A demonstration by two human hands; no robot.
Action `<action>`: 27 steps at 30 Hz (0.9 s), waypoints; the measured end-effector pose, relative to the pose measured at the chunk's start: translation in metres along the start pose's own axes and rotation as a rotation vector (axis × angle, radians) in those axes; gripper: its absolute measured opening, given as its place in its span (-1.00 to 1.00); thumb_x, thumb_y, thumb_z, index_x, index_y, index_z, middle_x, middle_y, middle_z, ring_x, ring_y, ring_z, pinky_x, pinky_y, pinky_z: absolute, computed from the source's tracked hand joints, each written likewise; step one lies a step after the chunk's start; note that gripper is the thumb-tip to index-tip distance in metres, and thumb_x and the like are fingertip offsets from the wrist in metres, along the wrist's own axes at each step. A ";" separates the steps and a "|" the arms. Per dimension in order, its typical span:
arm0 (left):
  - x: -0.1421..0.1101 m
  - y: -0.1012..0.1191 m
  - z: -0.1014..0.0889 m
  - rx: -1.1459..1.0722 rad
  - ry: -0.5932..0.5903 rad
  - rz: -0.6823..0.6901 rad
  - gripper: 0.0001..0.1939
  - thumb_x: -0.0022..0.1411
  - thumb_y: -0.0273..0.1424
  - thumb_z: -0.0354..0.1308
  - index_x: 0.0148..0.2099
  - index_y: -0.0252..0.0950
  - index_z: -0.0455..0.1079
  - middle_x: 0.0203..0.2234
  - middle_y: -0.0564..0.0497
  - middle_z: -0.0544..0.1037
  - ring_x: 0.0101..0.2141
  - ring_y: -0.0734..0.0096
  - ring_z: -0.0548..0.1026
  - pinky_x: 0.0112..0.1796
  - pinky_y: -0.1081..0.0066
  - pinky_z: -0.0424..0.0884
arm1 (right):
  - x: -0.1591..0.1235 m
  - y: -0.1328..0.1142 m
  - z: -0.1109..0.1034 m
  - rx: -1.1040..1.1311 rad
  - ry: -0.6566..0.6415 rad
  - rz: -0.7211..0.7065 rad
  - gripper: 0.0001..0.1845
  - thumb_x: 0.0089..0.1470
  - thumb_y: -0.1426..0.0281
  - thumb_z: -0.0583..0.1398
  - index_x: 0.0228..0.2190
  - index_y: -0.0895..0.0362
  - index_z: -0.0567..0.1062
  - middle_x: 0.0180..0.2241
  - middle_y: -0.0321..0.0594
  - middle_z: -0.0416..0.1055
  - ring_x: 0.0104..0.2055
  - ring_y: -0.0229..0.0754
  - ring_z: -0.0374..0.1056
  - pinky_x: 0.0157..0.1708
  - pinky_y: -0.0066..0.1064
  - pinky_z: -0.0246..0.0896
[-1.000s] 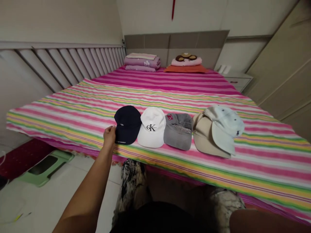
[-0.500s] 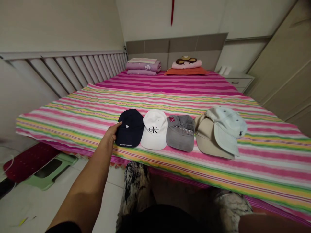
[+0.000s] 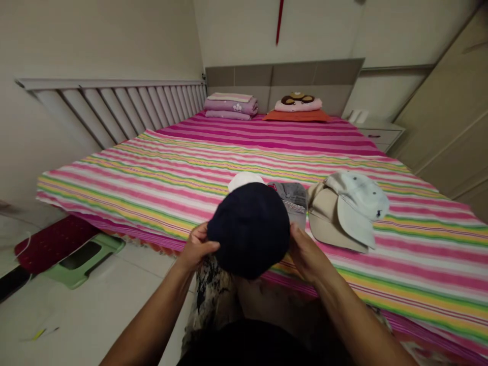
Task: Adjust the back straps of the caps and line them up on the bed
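A navy baseball cap (image 3: 249, 229) is held up in front of me, over the near edge of the bed, its crown facing me. My left hand (image 3: 199, 246) is closed on its left rim, thumb on the near side. On the opposite rim my right hand (image 3: 304, 252) grips it, fingers partly hidden behind. Behind the navy cap lie a white cap (image 3: 244, 179), mostly covered, and a grey cap (image 3: 293, 192), partly covered. Farther right, a beige cap (image 3: 326, 218) touches a pale blue cap (image 3: 360, 203) that overlaps it.
The bed (image 3: 160, 178) has a striped sheet. Folded purple bedding (image 3: 232, 107) and a pink and orange stack (image 3: 299, 109) lie by the headboard. A white railing (image 3: 129, 109) runs along the left. A green stool (image 3: 89, 259) stands on the floor at left.
The navy cap has left the bed and moved right and toward me, now covering much of the white cap. My right hand has come into view and holds it too.
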State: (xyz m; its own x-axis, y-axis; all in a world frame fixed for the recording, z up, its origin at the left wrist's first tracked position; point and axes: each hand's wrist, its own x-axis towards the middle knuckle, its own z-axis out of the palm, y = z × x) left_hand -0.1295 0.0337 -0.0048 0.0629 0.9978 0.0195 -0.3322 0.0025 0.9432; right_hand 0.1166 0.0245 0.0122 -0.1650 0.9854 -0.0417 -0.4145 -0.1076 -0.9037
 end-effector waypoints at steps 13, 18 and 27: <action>-0.007 -0.019 0.042 -0.188 -0.298 -0.374 -0.57 -0.30 -0.27 0.33 -0.31 -0.33 0.40 -0.41 -0.09 0.52 -0.31 0.16 0.47 -0.25 0.29 0.31 | -0.047 0.006 -0.041 0.039 -0.158 0.205 -0.66 -0.37 0.37 0.37 -0.40 0.14 0.52 -0.54 -0.30 0.47 -0.53 -0.24 0.35 -0.42 -0.41 0.24; -0.007 -0.023 0.051 -0.141 -0.450 -0.413 -0.72 -0.35 -0.47 0.32 -0.43 -0.35 0.44 -0.52 0.00 0.51 -0.49 0.41 0.43 -0.39 0.44 0.30 | -0.057 -0.006 -0.044 -0.114 -0.234 0.201 -0.43 -0.32 0.02 0.27 -0.34 0.22 0.49 -0.54 -0.24 0.40 -0.51 -0.25 0.27 -0.47 -0.46 0.15; -0.013 -0.023 0.062 -0.190 -0.727 -0.516 -0.58 -0.24 -0.49 0.31 -0.21 -0.36 0.47 -0.35 -0.05 0.54 -0.34 0.43 0.46 -0.27 0.51 0.30 | -0.057 -0.002 -0.032 -0.234 -0.265 0.210 -0.74 -0.12 0.24 0.24 -0.52 0.21 0.40 -0.71 -0.39 0.23 -0.70 -0.44 0.01 -0.70 -0.56 -0.17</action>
State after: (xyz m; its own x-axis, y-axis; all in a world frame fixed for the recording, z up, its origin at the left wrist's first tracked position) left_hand -0.0641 0.0168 -0.0056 0.8029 0.5829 -0.1249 -0.2436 0.5120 0.8237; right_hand 0.1557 -0.0269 0.0029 -0.4620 0.8738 -0.1519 -0.1379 -0.2400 -0.9609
